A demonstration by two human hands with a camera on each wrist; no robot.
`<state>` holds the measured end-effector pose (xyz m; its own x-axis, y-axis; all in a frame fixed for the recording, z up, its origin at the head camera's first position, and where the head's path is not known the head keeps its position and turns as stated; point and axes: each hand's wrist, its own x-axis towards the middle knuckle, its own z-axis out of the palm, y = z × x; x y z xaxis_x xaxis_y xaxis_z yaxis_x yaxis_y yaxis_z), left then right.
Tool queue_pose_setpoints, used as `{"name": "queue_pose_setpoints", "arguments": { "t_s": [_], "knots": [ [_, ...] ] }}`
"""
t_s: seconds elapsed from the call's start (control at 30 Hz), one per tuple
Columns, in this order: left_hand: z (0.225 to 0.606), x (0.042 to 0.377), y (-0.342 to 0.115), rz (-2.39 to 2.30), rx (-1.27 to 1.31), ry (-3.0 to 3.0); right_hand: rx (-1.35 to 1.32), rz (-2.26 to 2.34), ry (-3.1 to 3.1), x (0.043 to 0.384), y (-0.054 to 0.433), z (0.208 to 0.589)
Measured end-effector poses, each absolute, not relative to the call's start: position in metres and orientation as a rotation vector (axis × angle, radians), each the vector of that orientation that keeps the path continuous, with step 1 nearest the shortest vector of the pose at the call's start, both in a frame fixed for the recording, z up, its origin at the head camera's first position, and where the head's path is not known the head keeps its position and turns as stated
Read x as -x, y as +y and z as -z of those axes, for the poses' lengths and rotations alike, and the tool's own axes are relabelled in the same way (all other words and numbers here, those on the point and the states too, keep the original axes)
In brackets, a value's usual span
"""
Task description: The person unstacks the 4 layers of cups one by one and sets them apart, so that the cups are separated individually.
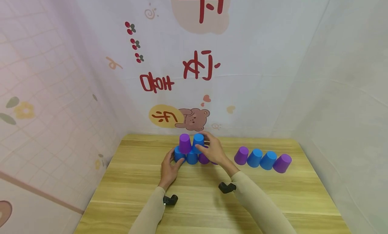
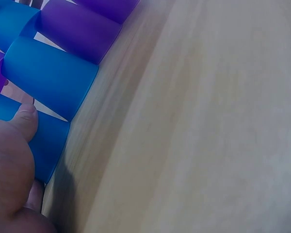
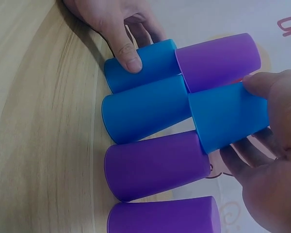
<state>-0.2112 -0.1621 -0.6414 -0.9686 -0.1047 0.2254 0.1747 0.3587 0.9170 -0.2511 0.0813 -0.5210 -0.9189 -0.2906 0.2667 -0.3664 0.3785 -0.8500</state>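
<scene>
Upside-down cups stand in a bottom row at the back of the table: a blue cup [image 1: 179, 155] at the left end, another blue cup [image 3: 148, 109], a purple cup [image 3: 157, 165], then a second purple cup [image 3: 165, 218]. My left hand [image 1: 169, 169] holds the left-end blue cup, its thumb on the near side. An upper purple cup [image 1: 185, 144] rests across the two bottom blue cups. To its right, my right hand [image 1: 214, 152] grips an upper blue cup [image 3: 228, 114] between thumb and fingers, its rim at the tops of the middle blue and purple cups.
Farther right stands a separate row of upside-down cups: a purple cup [image 1: 241, 156], a blue cup [image 1: 255, 158], another blue cup [image 1: 268, 160] and an end purple cup [image 1: 282, 163]. The wooden table [image 1: 194, 203] meets a printed cloth wall [image 1: 254, 102] behind the cups.
</scene>
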Motion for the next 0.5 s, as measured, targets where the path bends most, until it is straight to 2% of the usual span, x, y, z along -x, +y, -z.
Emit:
{"name": "queue_pose_setpoints", "arguments": {
  "t_s": [0.5],
  "knots": [
    [0.6388, 0.2107, -0.1607, 1.653, 0.041, -2.39, -0.608, -1.597, -2.529, 0.2512, 0.0823, 0.516]
  ]
}}
